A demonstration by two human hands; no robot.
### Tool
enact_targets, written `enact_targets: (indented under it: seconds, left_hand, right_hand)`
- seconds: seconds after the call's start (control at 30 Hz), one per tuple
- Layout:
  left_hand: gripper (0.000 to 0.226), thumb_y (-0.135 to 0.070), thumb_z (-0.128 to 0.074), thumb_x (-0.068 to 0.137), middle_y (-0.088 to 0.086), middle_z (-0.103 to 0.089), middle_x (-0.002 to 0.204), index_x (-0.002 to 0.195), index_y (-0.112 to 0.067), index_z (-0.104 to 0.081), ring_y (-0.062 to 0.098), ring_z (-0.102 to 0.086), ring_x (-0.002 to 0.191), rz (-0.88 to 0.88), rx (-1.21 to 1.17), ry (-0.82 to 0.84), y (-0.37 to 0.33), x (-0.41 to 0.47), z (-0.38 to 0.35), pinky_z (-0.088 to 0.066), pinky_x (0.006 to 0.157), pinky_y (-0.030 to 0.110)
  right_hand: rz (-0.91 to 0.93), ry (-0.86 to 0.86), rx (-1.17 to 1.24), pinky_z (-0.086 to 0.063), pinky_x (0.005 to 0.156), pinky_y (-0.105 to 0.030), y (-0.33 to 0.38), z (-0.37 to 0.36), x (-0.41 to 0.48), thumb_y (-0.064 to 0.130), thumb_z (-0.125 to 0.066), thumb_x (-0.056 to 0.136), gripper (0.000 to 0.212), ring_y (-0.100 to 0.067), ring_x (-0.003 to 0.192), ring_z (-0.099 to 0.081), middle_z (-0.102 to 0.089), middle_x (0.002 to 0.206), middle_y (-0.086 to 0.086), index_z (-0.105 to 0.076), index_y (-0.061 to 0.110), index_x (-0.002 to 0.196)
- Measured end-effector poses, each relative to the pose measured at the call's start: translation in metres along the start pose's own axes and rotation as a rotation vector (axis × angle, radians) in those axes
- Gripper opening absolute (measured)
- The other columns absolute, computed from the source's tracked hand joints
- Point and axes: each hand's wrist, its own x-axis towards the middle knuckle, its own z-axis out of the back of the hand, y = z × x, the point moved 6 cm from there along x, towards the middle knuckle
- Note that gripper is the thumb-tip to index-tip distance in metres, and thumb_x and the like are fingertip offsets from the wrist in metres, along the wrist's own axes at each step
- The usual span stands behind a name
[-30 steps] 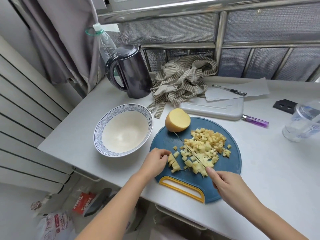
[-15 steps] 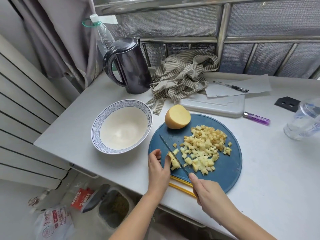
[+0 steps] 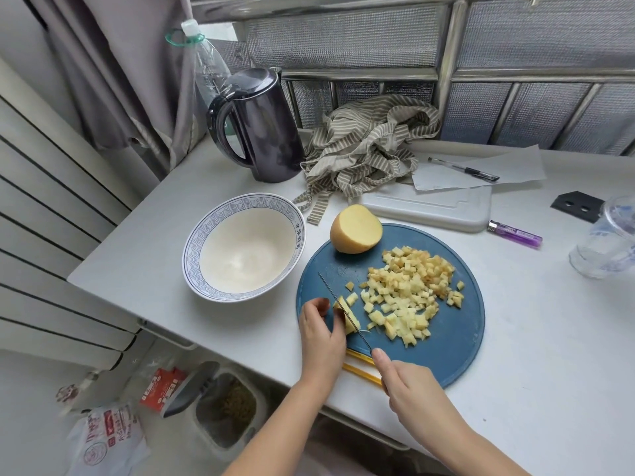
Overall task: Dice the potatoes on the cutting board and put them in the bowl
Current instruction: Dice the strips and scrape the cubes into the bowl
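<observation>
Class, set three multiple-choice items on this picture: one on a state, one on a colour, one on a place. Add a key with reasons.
1. The bowl is: A empty B full of water C overturned
2. The round board is: A white B blue C green
3. The half potato lies: A in the bowl B on the board's far edge C under the kettle
Key: A, its inside is bare; B, its surface shows blue; B, it sits at the board's far rim.

Dark kettle (image 3: 264,132) well ahead of the left hand (image 3: 321,334), striped cloth (image 3: 371,146) beside it, pen (image 3: 464,169) on paper (image 3: 512,166) and purple lighter (image 3: 515,234) beyond the right hand (image 3: 409,383)
</observation>
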Motion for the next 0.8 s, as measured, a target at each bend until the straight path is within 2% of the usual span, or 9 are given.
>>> enact_targets:
  seconds: [0.1, 0.2, 0.27, 0.47, 0.67, 0.8]
  left_hand:
    - [0.016, -0.018, -0.057, 0.094, -0.004, -0.051, 0.105, 0.105, -0.018, -0.046, 0.013, -0.049, 0.105, -0.025, 0.025, -0.004, -0.002, -0.001, -0.001, -0.038, 0.089, 0.012]
    - [0.009, -0.015, -0.058, 0.093, -0.007, -0.053, 0.096, 0.097, -0.018, -0.05, 0.015, -0.049, 0.099, -0.043, 0.077, -0.016, -0.002, 0.001, -0.002, -0.043, 0.089, 0.028]
    - [0.006, -0.014, -0.058, 0.092, -0.007, -0.054, 0.093, 0.094, -0.017, -0.052, 0.016, -0.049, 0.097, -0.037, 0.09, -0.025, -0.001, 0.002, -0.002, -0.044, 0.087, 0.033]
    - [0.007, -0.015, -0.057, 0.092, -0.006, -0.054, 0.089, 0.088, -0.016, -0.052, 0.017, -0.049, 0.094, -0.027, 0.084, -0.018, -0.003, 0.003, -0.001, -0.043, 0.084, 0.033]
    - [0.01, -0.015, -0.058, 0.092, -0.005, -0.054, 0.087, 0.085, -0.016, -0.05, 0.015, -0.045, 0.091, -0.049, 0.119, -0.021, -0.004, 0.002, -0.003, -0.04, 0.081, 0.029]
    - [0.011, -0.013, -0.056, 0.092, -0.003, -0.053, 0.087, 0.084, -0.016, -0.048, 0.015, -0.044, 0.09, -0.065, 0.141, -0.005, -0.004, 0.002, -0.003, -0.038, 0.079, 0.026]
  right_hand:
    - [-0.018, 0.008, -0.01, -0.036, 0.064, -0.03, 0.001, -0.002, 0.0, 0.058, -0.024, 0.097, 0.059, -0.014, 0.059, -0.042, -0.045, 0.062, -0.003, -0.04, 0.012, 0.065]
    - [-0.028, 0.015, -0.037, -0.038, 0.065, -0.03, 0.003, -0.002, -0.001, 0.057, -0.021, 0.098, 0.059, -0.013, 0.059, -0.043, -0.045, 0.062, -0.002, -0.039, 0.012, 0.065]
    - [-0.024, 0.014, -0.072, -0.036, 0.064, -0.029, 0.007, -0.001, -0.002, 0.054, -0.02, 0.1, 0.058, -0.013, 0.059, -0.042, -0.044, 0.061, 0.0, -0.038, 0.013, 0.064]
    - [-0.05, 0.035, -0.086, -0.033, 0.061, -0.03, 0.019, 0.001, -0.002, 0.048, -0.018, 0.103, 0.057, -0.014, 0.056, -0.037, -0.038, 0.059, 0.0, -0.032, 0.013, 0.062]
    - [-0.091, 0.04, -0.08, -0.037, 0.063, -0.028, 0.016, -0.002, -0.004, 0.052, -0.016, 0.102, 0.06, -0.013, 0.061, -0.046, -0.048, 0.063, 0.0, -0.04, 0.014, 0.063]
    - [-0.081, 0.035, -0.103, -0.033, 0.059, -0.026, 0.018, -0.003, -0.004, 0.05, -0.016, 0.103, 0.058, -0.012, 0.06, -0.041, -0.044, 0.062, 0.001, -0.036, 0.014, 0.061]
